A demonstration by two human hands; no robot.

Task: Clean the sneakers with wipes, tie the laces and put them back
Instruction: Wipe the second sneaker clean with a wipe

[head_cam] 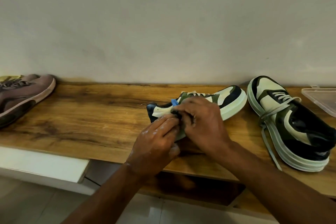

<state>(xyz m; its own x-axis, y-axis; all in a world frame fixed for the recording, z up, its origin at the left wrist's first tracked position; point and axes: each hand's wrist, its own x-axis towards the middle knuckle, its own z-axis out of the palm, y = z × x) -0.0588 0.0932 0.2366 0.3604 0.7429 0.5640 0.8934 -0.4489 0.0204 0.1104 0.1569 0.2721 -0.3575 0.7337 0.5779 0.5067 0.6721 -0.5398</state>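
A long wooden shelf board (94, 114) with dark grain streaks runs the width of the view against a plain grey-white wall (163, 23). A clear plastic container (321, 99) rests on the board's far right end. Below the board's front edge at left is a white panel (41, 163). Pale floor tiles (27, 203) lie beneath.

Your left hand (157, 138) and right hand (203, 123) are bare, with no gloves, rings or watch showing. Both forearms are uncovered to the frame's edge. Your left hand's back and wrist carry whitish, glistening flecks.
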